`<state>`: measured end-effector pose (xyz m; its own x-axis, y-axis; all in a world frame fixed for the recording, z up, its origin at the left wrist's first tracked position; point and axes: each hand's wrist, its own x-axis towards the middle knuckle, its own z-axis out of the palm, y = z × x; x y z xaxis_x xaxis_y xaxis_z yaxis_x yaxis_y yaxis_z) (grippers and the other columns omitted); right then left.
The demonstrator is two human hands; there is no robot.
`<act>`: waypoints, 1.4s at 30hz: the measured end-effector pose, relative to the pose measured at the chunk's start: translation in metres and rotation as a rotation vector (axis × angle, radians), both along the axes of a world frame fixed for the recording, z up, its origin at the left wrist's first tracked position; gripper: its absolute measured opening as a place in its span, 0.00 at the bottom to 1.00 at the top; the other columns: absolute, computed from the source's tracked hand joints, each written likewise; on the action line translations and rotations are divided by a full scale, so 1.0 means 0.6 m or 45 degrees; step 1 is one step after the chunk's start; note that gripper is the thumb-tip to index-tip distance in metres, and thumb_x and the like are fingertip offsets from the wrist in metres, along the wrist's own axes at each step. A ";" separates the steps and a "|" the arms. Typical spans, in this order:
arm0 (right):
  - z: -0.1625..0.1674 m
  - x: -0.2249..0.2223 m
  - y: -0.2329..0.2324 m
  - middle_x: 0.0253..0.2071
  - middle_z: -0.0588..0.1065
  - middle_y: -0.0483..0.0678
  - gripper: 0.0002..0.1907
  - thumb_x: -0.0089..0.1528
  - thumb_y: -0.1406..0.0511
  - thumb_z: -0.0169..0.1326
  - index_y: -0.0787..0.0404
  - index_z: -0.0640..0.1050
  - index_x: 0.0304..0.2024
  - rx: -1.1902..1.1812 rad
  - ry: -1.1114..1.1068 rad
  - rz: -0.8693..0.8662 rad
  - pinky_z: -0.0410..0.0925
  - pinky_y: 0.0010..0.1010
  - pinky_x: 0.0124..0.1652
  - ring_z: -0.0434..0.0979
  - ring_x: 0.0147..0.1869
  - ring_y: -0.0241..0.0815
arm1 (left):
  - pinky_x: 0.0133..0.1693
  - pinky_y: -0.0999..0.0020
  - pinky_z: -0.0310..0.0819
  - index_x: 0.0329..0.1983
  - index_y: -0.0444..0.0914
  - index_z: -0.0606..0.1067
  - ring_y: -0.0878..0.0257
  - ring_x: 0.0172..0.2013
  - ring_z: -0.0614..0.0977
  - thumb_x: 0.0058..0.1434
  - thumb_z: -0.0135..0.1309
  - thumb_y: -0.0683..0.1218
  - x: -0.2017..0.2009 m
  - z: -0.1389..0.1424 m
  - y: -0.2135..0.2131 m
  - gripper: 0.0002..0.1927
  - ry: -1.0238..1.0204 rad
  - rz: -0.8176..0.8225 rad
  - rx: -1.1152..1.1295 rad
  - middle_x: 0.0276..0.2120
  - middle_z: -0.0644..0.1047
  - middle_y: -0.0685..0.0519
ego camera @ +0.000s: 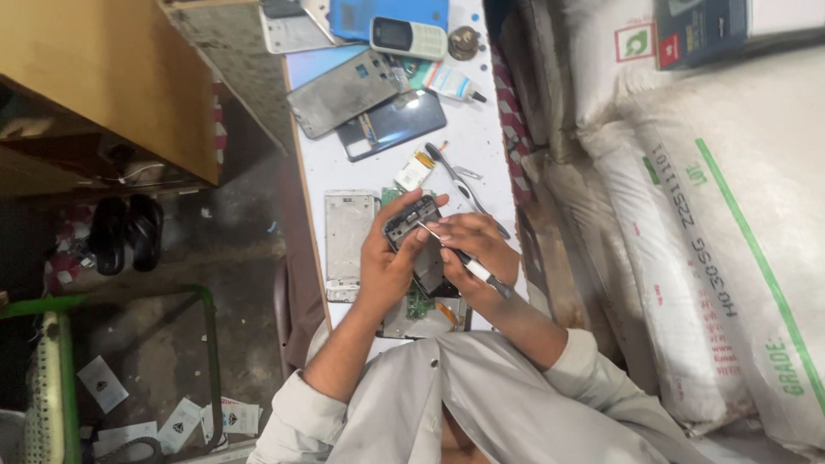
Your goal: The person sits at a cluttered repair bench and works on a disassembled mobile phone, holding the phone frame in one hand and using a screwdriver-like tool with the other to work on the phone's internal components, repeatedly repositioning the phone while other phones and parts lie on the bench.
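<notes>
Your left hand [388, 258] is wrapped around an opened dark phone [418, 236], fingers closed on its edge, holding it just above the white bench [477, 137]. Your right hand [477, 249] is closed on a screwdriver [455, 255] with a white and black handle, its thin metal tip resting on the phone's upper part. Under your hands lies a metal plate with a green circuit board [418, 302] on it, partly hidden by your wrists. Just left of your left hand lies a pale phone frame [348, 232], flat on the bench. Beyond your hands are a small yellow and white part [414, 170] and a pair of tweezers [460, 185], close to your fingertips. Farther up the bench lie a grey phone panel [344, 93], a dark blue back cover [391, 125], a small tube of glue [449, 82], a white keypad phone [408, 37] and a blue phone cover [387, 13]. To your right, large white sacks [713, 232] are stacked hard against the bench. To your left stands a wooden cabinet [112, 77], and below it the dirty floor [232, 223] holds a pair of black sandals [127, 232], a green frame [64, 378] and scattered paper scraps [101, 384].
</notes>
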<state>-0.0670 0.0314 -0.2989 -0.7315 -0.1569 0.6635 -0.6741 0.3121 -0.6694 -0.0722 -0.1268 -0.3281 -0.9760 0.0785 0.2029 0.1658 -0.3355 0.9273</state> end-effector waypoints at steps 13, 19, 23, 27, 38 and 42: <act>0.004 -0.003 -0.008 0.49 0.80 0.53 0.13 0.59 0.77 0.58 0.64 0.74 0.45 0.089 0.125 -0.017 0.72 0.40 0.55 0.81 0.55 0.51 | 0.62 0.63 0.74 0.66 0.34 0.66 0.59 0.59 0.80 0.72 0.54 0.40 0.006 -0.005 -0.004 0.22 0.049 0.040 -0.062 0.58 0.79 0.44; 0.006 -0.003 -0.016 0.49 0.80 0.55 0.13 0.59 0.78 0.58 0.65 0.75 0.45 0.056 0.116 -0.008 0.73 0.40 0.53 0.82 0.53 0.53 | 0.60 0.64 0.75 0.66 0.34 0.67 0.60 0.57 0.81 0.71 0.54 0.39 0.006 -0.005 -0.009 0.21 0.050 0.070 -0.086 0.56 0.80 0.44; 0.006 -0.003 -0.015 0.50 0.80 0.55 0.12 0.60 0.78 0.57 0.65 0.75 0.46 0.027 0.089 0.031 0.72 0.40 0.54 0.82 0.54 0.51 | 0.61 0.64 0.75 0.66 0.34 0.66 0.59 0.58 0.81 0.69 0.54 0.38 0.005 -0.001 -0.014 0.22 -0.005 0.030 -0.006 0.57 0.80 0.44; 0.005 -0.002 -0.017 0.49 0.81 0.53 0.11 0.60 0.77 0.57 0.64 0.76 0.45 0.039 0.055 0.024 0.73 0.37 0.54 0.80 0.54 0.49 | 0.61 0.63 0.75 0.66 0.34 0.65 0.58 0.58 0.81 0.69 0.54 0.37 0.003 0.001 -0.019 0.23 -0.007 -0.018 0.004 0.57 0.79 0.43; 0.015 -0.001 -0.021 0.50 0.81 0.54 0.11 0.59 0.77 0.57 0.65 0.76 0.44 0.073 0.058 0.055 0.74 0.36 0.54 0.78 0.54 0.48 | 0.62 0.62 0.75 0.68 0.35 0.64 0.58 0.60 0.80 0.71 0.52 0.36 0.005 -0.001 -0.030 0.23 0.056 -0.079 -0.011 0.59 0.78 0.42; 0.013 -0.003 -0.028 0.50 0.81 0.53 0.11 0.60 0.78 0.57 0.65 0.76 0.44 0.090 0.063 0.009 0.75 0.36 0.53 0.79 0.53 0.50 | 0.61 0.63 0.75 0.67 0.35 0.64 0.58 0.58 0.81 0.70 0.52 0.36 -0.001 -0.005 -0.031 0.23 0.058 -0.056 -0.009 0.58 0.79 0.43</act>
<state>-0.0687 0.0144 -0.2910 -0.6970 -0.2094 0.6859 -0.7080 0.3526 -0.6119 -0.0725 -0.1454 -0.3310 -0.9614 0.1225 0.2462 0.1931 -0.3366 0.9216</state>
